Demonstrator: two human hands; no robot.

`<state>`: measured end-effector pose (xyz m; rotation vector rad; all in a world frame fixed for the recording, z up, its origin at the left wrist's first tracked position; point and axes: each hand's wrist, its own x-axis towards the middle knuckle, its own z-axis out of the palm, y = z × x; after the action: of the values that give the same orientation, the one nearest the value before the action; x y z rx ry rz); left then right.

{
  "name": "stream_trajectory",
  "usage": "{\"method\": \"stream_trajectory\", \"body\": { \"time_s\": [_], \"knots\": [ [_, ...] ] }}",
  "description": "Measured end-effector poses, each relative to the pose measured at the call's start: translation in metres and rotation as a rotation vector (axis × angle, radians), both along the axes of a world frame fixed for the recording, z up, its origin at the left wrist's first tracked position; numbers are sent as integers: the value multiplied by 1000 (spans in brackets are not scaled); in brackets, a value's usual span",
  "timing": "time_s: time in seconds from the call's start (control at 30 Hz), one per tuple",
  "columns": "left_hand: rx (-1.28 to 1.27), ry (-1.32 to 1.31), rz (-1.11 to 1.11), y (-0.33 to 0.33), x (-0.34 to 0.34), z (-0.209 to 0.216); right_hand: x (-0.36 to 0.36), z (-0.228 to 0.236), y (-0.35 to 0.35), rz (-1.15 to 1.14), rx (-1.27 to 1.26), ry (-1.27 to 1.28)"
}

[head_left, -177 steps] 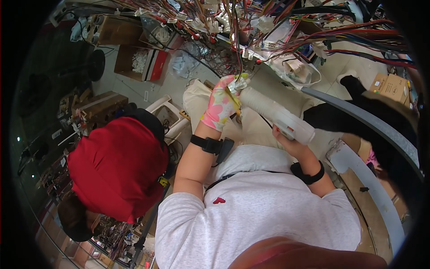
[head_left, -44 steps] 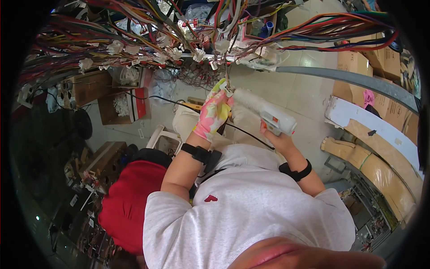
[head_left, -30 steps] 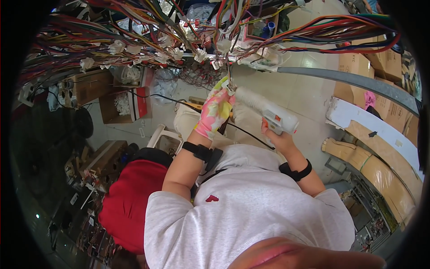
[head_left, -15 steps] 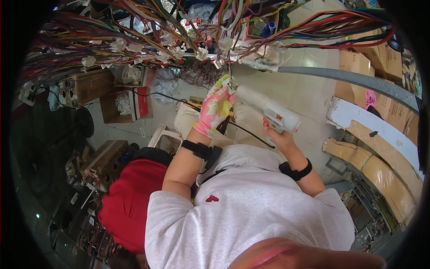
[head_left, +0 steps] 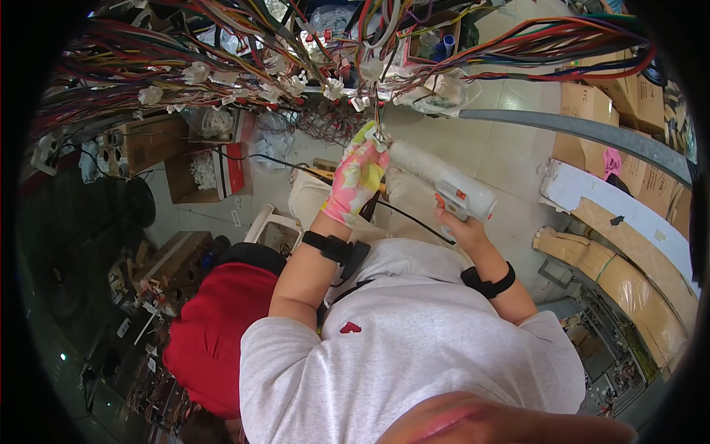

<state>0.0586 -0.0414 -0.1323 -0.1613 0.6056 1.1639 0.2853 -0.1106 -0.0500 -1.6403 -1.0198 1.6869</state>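
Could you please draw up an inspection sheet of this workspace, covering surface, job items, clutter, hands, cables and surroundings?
Surface: pale tiled floor visible beyond the hands.
Job items: white gun-shaped tool, front end beside a small pale connector; contact cannot be told.
Clutter: open box of pale pieces; clear plastic bags.
Hands: left hand, in a floral glove, grips the connector; right hand, bare, grips the tool.
Cables: multicoloured wire bundles across the top; black cord below the tool.
Surroundings: person in red at left; cardboard boxes at right.
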Motion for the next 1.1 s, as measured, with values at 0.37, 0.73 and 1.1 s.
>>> {"method": "stream_trajectory", "body": {
  "time_s": [0.37, 0.73, 1.1],
  "knots": [
    [18, -23, 21, -1, 1, -1, -2, 3, 2, -9, 33, -61],
    [-4, -59, 59, -2, 2, -9, -5, 9, 6, 20, 5, -84],
    [-36, 17, 26, -3, 3, -4, -8, 10, 10, 40, 2, -99]
  ]
}}
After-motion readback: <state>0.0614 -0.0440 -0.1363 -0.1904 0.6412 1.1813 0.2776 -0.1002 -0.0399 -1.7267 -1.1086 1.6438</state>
